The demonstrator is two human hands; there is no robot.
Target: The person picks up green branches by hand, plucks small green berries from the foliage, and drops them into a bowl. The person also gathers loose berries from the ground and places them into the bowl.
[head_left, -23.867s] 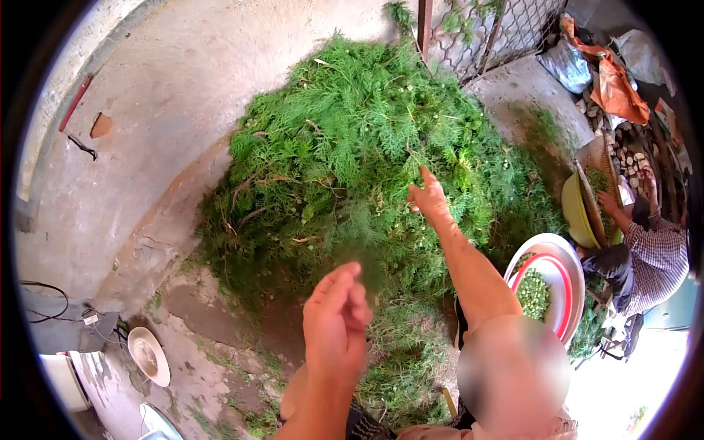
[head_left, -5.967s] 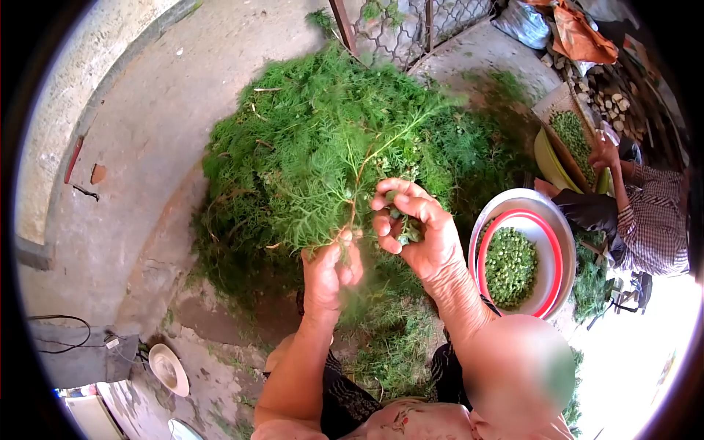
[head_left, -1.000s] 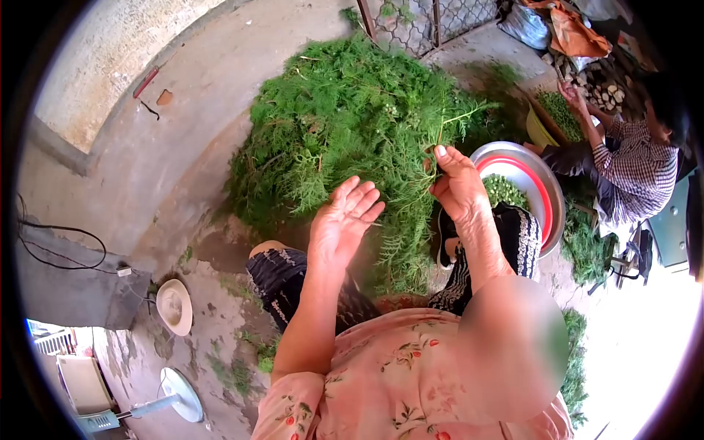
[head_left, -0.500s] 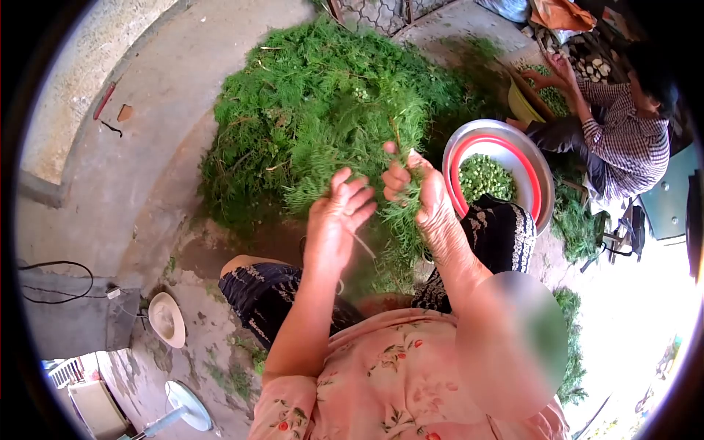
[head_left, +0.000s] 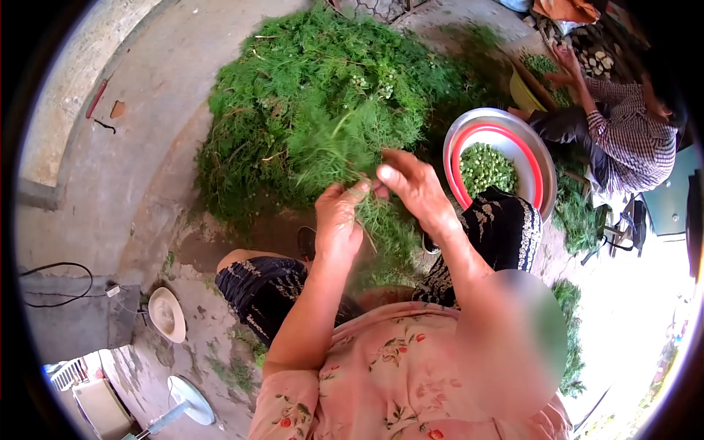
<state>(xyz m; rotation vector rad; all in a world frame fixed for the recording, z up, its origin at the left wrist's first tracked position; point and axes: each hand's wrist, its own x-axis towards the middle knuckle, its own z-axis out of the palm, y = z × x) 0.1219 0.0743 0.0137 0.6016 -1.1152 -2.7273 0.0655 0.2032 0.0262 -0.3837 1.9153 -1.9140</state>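
Pinching the stem end of a feathery, bright-green sprig, our left hand has its fingers nearly closed. Our right hand is close beside it, thumb and fingers partly curled and a small gap between them; blur leaves us unable to tell whether it grips anything. We have the sprig raised over the front of a large, loose heap of green foliage.

We judge the step in hand to be working over this one sprig with both hands. From here, the next move calls for a steady left pinch and light, precise right fingertips at the stem.

To our right, a white bowl with a red rim sits inside a wide silver metal basin, holding small, round green pods. Beyond it, a person in a checked shirt sits by a yellow-green basin.
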